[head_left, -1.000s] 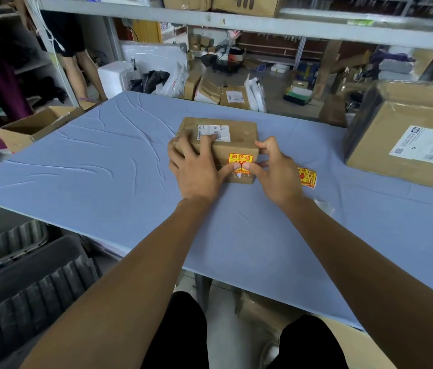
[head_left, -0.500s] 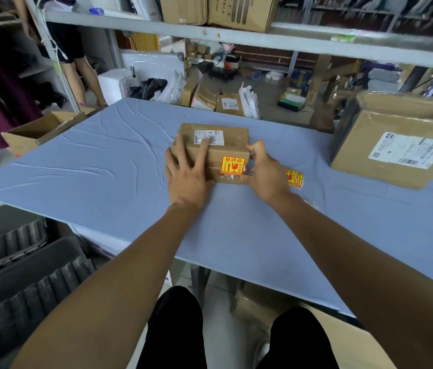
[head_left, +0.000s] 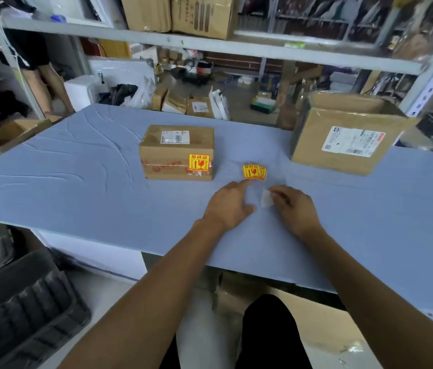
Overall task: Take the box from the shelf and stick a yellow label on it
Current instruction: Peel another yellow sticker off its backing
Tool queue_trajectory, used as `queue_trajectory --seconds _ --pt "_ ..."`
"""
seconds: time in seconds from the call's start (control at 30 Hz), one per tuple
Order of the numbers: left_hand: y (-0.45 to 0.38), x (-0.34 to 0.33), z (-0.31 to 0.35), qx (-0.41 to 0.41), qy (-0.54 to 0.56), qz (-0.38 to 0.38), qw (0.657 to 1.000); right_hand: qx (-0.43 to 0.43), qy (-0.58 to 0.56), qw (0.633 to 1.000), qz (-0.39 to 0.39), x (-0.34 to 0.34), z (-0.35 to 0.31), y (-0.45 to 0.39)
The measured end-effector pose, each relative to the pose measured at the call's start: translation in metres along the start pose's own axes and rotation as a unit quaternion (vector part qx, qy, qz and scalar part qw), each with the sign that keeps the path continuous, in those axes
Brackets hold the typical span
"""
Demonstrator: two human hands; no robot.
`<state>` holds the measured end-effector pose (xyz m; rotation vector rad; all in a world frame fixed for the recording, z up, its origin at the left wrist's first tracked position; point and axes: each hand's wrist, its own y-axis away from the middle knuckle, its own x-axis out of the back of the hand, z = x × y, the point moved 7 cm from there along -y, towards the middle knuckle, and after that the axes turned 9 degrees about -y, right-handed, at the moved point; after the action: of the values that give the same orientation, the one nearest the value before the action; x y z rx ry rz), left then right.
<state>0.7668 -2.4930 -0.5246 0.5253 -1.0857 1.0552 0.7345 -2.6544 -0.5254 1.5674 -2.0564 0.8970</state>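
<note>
Small brown cardboard box (head_left: 176, 151): on the blue-covered table (head_left: 77, 166), centre.
Yellow square label (head_left: 198, 162): on its near face.
Spare yellow labels (head_left: 254, 172): right of it.
Large brown cardboard box (head_left: 343, 134): far right.

The box (head_left: 177, 152) is a small brown cardboard carton standing flat on the blue desk (head_left: 77, 166), its long front face toward the viewer, a white printed shipping slip on its top and red-printed tape running across its front. The yellow label (head_left: 198, 162), square with red characters and red symbols, is stuck upright on the right end of the box's front face. Just right of the box, a small fanned stack of spare yellow labels (head_left: 253, 172) lies flat on the desk.
</note>
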Motion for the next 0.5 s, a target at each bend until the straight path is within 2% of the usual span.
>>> queue_trajectory --seconds 0.13,0.3,0.4,0.5 --pt "-0.018 -0.018 0.027 0.002 -0.003 0.027 1.0 0.032 -0.002 0.999 -0.021 -0.002 -0.011 0.002" --pt "-0.022 -0.019 0.019 0.034 0.024 0.065 0.997 0.021 -0.112 0.994 0.002 0.005 0.001 -0.002" --pt "-0.022 -0.022 0.013 0.034 0.085 0.055 0.994 0.023 -0.092 0.995 -0.016 0.002 0.0 -0.005" --pt "-0.02 -0.018 0.006 0.041 0.158 0.087 0.983 0.052 -0.047 0.996 -0.06 -0.002 -0.008 -0.001"
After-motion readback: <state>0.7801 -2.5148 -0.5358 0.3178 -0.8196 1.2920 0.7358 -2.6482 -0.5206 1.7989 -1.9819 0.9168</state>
